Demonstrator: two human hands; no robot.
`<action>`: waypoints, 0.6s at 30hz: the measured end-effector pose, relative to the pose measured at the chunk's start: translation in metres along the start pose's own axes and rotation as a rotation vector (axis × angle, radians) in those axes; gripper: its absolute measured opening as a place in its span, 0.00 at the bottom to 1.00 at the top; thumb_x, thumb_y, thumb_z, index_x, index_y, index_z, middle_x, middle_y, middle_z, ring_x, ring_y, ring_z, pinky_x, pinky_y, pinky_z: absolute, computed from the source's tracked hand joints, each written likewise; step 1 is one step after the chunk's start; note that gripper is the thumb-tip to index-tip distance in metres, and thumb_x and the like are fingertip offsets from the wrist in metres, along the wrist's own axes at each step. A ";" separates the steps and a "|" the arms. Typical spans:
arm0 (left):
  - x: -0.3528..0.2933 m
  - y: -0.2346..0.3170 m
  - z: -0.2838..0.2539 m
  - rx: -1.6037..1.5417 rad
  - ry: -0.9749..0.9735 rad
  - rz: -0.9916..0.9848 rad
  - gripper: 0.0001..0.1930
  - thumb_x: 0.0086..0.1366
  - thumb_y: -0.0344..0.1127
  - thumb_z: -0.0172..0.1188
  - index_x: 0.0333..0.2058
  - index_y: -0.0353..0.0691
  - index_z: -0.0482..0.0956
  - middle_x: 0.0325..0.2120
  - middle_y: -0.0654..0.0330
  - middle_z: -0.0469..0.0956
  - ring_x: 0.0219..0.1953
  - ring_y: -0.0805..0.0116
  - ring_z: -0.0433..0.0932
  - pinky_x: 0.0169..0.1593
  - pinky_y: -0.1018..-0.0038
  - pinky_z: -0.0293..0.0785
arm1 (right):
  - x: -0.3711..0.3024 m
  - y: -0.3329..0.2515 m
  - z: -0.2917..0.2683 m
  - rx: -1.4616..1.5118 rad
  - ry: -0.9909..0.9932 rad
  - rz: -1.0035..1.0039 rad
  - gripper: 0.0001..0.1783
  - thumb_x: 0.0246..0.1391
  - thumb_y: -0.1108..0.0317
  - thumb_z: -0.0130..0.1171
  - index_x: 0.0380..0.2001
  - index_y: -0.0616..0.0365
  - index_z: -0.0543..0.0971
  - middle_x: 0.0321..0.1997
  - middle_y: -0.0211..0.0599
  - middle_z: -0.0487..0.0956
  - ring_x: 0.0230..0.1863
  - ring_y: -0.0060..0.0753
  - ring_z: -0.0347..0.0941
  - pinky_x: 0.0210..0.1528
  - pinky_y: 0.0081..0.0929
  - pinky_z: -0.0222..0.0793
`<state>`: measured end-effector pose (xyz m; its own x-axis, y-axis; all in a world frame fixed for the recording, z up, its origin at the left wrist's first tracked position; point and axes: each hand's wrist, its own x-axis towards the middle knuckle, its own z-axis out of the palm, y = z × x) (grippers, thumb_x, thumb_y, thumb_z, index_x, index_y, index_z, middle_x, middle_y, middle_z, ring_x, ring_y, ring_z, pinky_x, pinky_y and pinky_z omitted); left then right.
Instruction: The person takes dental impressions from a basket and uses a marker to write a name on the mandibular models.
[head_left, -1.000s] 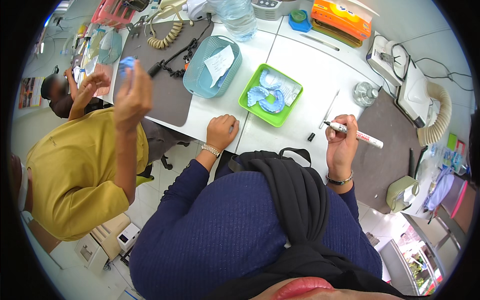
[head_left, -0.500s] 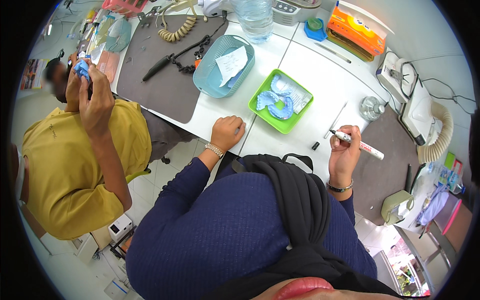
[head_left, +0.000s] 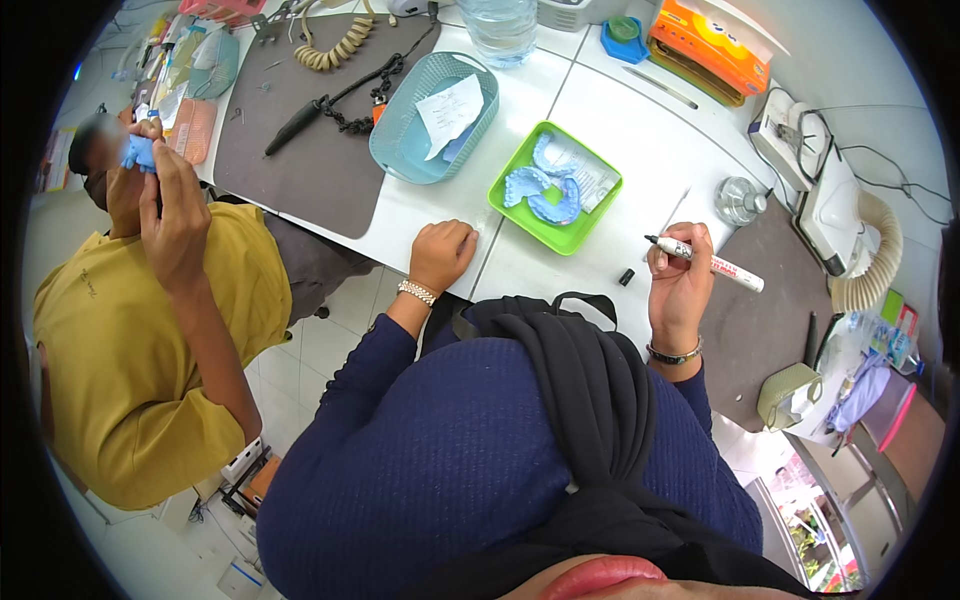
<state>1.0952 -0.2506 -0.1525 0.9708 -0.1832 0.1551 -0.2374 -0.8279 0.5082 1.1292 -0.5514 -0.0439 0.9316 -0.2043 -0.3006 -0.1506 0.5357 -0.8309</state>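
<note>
My right hand is closed around a white marker, its dark tip uncapped and pointing left. On the white table just left of that hand lies a small black cap. My left hand rests at the table's front edge, fingers curled in and nothing visible in them. Between and beyond my hands stands a bright green tray. Blue horseshoe-shaped dental casts lie in it, over a printed slip.
A teal basket with a paper note stands left of the tray. Further left, a co-worker in a yellow shirt holds a blue cast. A clear bottle, tissue pack and hose are at the right.
The view has shifted slightly, so the table things sit a little higher and further left. My right hand keeps the marker; my left hand stays at the table edge.
</note>
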 end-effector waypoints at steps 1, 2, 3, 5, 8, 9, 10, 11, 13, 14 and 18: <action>-0.001 -0.001 -0.001 -0.041 0.016 -0.013 0.04 0.58 0.34 0.57 0.26 0.43 0.75 0.19 0.63 0.73 0.23 0.65 0.72 0.30 0.70 0.64 | 0.000 -0.001 -0.001 0.003 -0.001 -0.003 0.12 0.62 0.61 0.45 0.27 0.56 0.67 0.26 0.32 0.69 0.21 0.21 0.63 0.24 0.18 0.59; -0.003 0.000 -0.004 -0.123 -0.005 -0.148 0.03 0.59 0.32 0.57 0.28 0.42 0.75 0.23 0.62 0.75 0.23 0.64 0.71 0.31 0.70 0.66 | 0.000 -0.003 -0.003 -0.006 0.020 0.001 0.12 0.62 0.62 0.45 0.27 0.56 0.67 0.26 0.32 0.69 0.21 0.21 0.63 0.24 0.19 0.59; 0.001 0.004 -0.007 -0.181 0.111 -0.112 0.02 0.58 0.32 0.58 0.29 0.42 0.75 0.25 0.62 0.75 0.23 0.63 0.72 0.31 0.69 0.66 | -0.001 -0.003 -0.004 -0.011 0.041 0.004 0.12 0.62 0.62 0.45 0.27 0.56 0.67 0.26 0.32 0.70 0.21 0.21 0.63 0.24 0.19 0.59; 0.013 0.015 -0.010 -0.301 0.338 -0.037 0.02 0.58 0.30 0.58 0.30 0.41 0.75 0.29 0.61 0.77 0.24 0.62 0.72 0.32 0.69 0.68 | -0.001 -0.005 -0.007 -0.015 0.064 -0.004 0.12 0.62 0.62 0.46 0.27 0.56 0.67 0.26 0.32 0.70 0.21 0.21 0.63 0.24 0.19 0.59; 0.060 0.052 -0.038 -0.130 0.245 0.141 0.06 0.55 0.30 0.60 0.33 0.40 0.76 0.35 0.61 0.77 0.34 0.62 0.73 0.40 0.67 0.68 | -0.001 -0.007 -0.014 -0.021 0.074 -0.012 0.12 0.61 0.62 0.46 0.27 0.56 0.67 0.26 0.33 0.70 0.21 0.21 0.63 0.24 0.20 0.58; 0.076 0.062 -0.040 -0.082 0.210 0.197 0.07 0.55 0.30 0.60 0.33 0.40 0.76 0.36 0.61 0.77 0.36 0.62 0.73 0.41 0.67 0.67 | -0.001 -0.007 -0.015 -0.021 0.087 -0.012 0.12 0.61 0.62 0.46 0.27 0.56 0.67 0.26 0.33 0.70 0.21 0.21 0.63 0.24 0.20 0.58; 0.089 0.069 -0.038 -0.074 0.151 0.209 0.08 0.54 0.30 0.61 0.34 0.40 0.76 0.36 0.60 0.77 0.37 0.62 0.73 0.42 0.66 0.67 | 0.000 -0.007 -0.015 -0.017 0.101 -0.013 0.12 0.61 0.62 0.46 0.27 0.56 0.67 0.26 0.33 0.70 0.21 0.21 0.63 0.24 0.20 0.58; 0.101 0.075 -0.034 -0.065 0.092 0.222 0.09 0.53 0.30 0.62 0.35 0.40 0.76 0.37 0.59 0.77 0.38 0.62 0.73 0.43 0.65 0.66 | 0.000 -0.007 -0.016 -0.012 0.095 -0.019 0.12 0.61 0.62 0.46 0.27 0.57 0.67 0.26 0.33 0.70 0.21 0.21 0.63 0.24 0.20 0.58; 0.119 0.083 -0.023 -0.008 -0.019 0.236 0.11 0.52 0.30 0.63 0.36 0.40 0.76 0.37 0.58 0.76 0.39 0.61 0.72 0.43 0.64 0.66 | 0.000 -0.009 -0.017 0.009 0.085 -0.032 0.12 0.61 0.62 0.46 0.27 0.57 0.68 0.26 0.33 0.70 0.21 0.21 0.63 0.24 0.20 0.58; 0.126 0.086 -0.016 0.039 -0.067 0.235 0.12 0.52 0.31 0.63 0.36 0.39 0.77 0.36 0.58 0.75 0.40 0.60 0.72 0.43 0.64 0.66 | -0.001 -0.009 -0.018 0.016 0.087 -0.036 0.12 0.61 0.62 0.46 0.27 0.57 0.68 0.26 0.33 0.70 0.20 0.21 0.63 0.24 0.20 0.58; 0.141 0.097 0.001 0.241 -0.171 0.143 0.14 0.50 0.33 0.65 0.37 0.39 0.77 0.34 0.56 0.72 0.40 0.58 0.72 0.42 0.64 0.69 | -0.005 -0.013 -0.025 0.024 0.126 -0.064 0.12 0.61 0.62 0.46 0.27 0.57 0.68 0.26 0.33 0.70 0.20 0.21 0.63 0.23 0.19 0.58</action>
<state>1.2088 -0.3569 -0.0823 0.9248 -0.3764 0.0562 -0.3768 -0.8850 0.2736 1.1182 -0.5775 -0.0435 0.8900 -0.3391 -0.3049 -0.0827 0.5375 -0.8392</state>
